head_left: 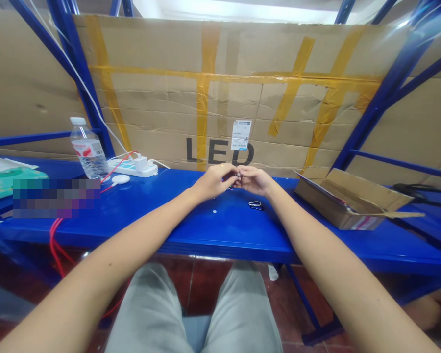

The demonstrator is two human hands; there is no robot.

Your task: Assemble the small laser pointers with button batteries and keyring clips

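Observation:
My left hand [217,181] and my right hand [253,179] meet over the middle of the blue table [191,223]. Between their fingertips is a small shiny metal piece [238,176], too small to name; fingers of both hands close on it. Just below my right hand lies a carabiner [255,204], with its dark shadow or reflection beside it. A small white round bit [214,212] rests on the table in front of my left hand. Something small and dark under the hands is mostly hidden.
On the right stands an open cardboard box [327,206]. To the left are a water bottle [88,152], a white power strip [141,166], a white round charger [121,179], red cables [55,240] and a green tissue pack [14,179]. Large cardboard [161,113] backs the table.

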